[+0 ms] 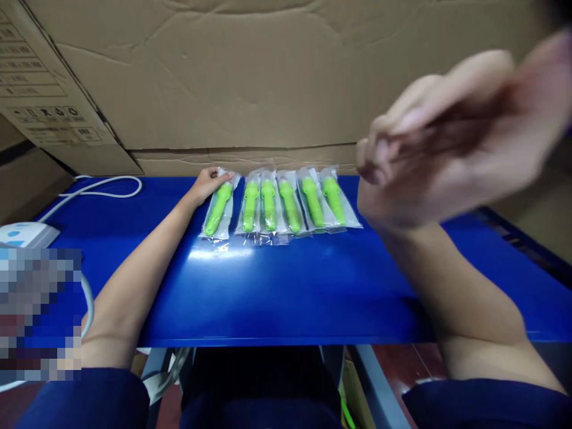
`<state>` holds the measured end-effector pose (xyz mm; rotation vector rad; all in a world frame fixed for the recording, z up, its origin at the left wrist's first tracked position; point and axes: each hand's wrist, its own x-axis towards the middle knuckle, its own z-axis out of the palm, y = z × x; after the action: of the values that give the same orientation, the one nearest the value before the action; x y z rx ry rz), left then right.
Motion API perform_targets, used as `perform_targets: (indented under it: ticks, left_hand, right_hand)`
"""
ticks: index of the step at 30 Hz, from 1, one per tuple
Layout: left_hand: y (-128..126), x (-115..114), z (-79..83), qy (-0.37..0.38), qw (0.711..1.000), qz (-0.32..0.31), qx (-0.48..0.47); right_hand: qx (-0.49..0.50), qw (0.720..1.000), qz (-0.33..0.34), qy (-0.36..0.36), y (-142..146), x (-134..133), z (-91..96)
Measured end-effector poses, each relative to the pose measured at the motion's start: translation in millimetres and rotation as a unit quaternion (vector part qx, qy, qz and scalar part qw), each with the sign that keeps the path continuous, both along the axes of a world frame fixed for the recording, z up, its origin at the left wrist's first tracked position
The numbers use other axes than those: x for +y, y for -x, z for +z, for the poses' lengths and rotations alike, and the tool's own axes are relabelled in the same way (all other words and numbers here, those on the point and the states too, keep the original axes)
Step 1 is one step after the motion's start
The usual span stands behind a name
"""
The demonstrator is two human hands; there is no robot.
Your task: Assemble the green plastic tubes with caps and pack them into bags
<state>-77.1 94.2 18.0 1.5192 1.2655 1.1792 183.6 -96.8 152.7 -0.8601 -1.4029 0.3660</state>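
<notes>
My left hand (pixel 211 182) is at the back of the blue table, thumb over the top end of a clear plastic bag (pixel 218 208), fingers closed at its edge. In that bag lies a lime-green, tapered, handle-like thing with a wider collar near its top; its exact kind I cannot make out. Several like it, each bagged, lie side by side to the right, among them one bagged green piece (pixel 313 202). My right hand (pixel 451 137) is raised close to the camera at the upper right, blurred, with some fingers curled. Nothing shows in it, but part is out of frame.
A cardboard wall (pixel 250 77) stands behind the blue table (pixel 277 286). On the left are a white power strip (pixel 33 234), a white cable (pixel 107 185) and a pixelated patch. Below the front edge show grey table legs (pixel 379 381).
</notes>
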Motion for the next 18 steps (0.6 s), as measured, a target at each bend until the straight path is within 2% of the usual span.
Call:
perform_targets:
  ticks: [2,5,8,10,12,15,18]
  left_hand:
    - [-2,-2,1.3,-0.031,0.997,0.015,0.063]
    - [-6,-4,4.9,-0.058,0.984,0.079,0.146]
    - [-8,-4,5.9,-0.065,0.968,0.133,0.200]
    - [-8,-2,3.6,-0.079,0.962,0.166,0.204]
    - [-8,1,-0.2,-0.098,0.958,0.198,0.185]
    - [-4,5,-6.1,-0.123,0.953,0.234,0.150]
    - [1,8,-9.6,-0.136,0.955,0.244,0.100]
  right_hand:
    - [0.032,0.996,-0.027,-0.078,-7,42,-4.6]
    - [-0.025,0.997,-0.062,-0.026,-37,98,-27.8]
    - [-0.143,0.981,-0.101,0.083,-75,137,-55.4]
    - [-0.191,0.960,-0.156,0.134,-100,153,-70.9]
    - [-0.206,0.943,-0.213,0.154,-122,164,-84.7]
    - [-0.212,0.925,-0.282,0.138,-157,174,-106.1]
    - [-0.236,0.902,-0.331,0.145,-189,177,-129.6]
